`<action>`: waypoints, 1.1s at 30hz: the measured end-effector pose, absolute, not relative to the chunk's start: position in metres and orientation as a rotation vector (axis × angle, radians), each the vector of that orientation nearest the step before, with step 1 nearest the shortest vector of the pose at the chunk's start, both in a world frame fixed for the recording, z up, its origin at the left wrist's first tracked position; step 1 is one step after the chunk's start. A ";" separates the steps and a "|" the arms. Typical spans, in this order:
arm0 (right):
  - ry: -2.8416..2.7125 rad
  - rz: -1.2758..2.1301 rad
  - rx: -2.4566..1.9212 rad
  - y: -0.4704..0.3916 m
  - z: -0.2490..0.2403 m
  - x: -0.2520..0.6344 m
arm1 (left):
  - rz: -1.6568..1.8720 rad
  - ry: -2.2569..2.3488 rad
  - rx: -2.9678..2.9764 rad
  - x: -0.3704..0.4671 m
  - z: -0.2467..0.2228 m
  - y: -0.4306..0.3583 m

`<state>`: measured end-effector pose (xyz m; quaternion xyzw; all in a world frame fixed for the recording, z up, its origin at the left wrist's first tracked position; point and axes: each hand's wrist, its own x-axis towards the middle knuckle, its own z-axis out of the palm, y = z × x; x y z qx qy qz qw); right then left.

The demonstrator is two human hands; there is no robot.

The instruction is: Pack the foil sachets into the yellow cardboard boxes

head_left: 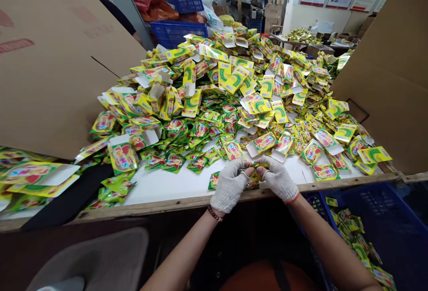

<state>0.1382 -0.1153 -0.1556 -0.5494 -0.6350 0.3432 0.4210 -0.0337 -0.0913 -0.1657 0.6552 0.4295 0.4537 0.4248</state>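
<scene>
My left hand [230, 185], in a white knit glove with bare fingertips, is closed at the table's front edge. Facing it, my right hand [278, 178] wears a matching glove with an orange cuff and is closed too. Between them the fingertips pinch a small yellow-and-green packet [257, 165], partly hidden by the fingers. Under and beside my left hand lies a green sachet [213, 180] on the white tabletop [160, 188]. Just beyond the hands are printed small cartons [264, 141], some with white flaps open, and loose green sachets [200, 130].
A tall heap of yellow-green cartons [234, 77] covers the table's back. Cardboard walls stand at left [50, 68] and right [391, 72]. A wooden edge [187, 202] runs along the front. Below right, a blue crate [391, 219] holds filled-looking cartons. Blue baskets [180, 32] stand behind.
</scene>
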 end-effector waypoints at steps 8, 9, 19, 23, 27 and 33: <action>-1.462 0.716 -1.400 -0.106 -0.155 0.155 | 0.426 1.062 2.984 -0.066 -0.156 -0.020; -1.460 0.714 -1.392 -0.106 -0.157 0.155 | 0.330 1.030 3.060 -0.066 -0.154 -0.014; -1.300 0.639 -1.309 -0.113 -0.156 0.137 | 0.357 1.438 2.897 -0.049 -0.148 -0.050; -1.449 0.477 -1.379 -0.113 -0.150 0.132 | 0.509 1.588 2.796 -0.044 -0.154 -0.067; -1.604 0.474 -1.446 -0.111 -0.144 0.135 | 0.666 1.546 2.772 -0.050 -0.157 -0.072; -1.838 0.805 -1.401 -0.103 -0.125 0.147 | 0.751 1.433 2.832 -0.056 -0.167 -0.071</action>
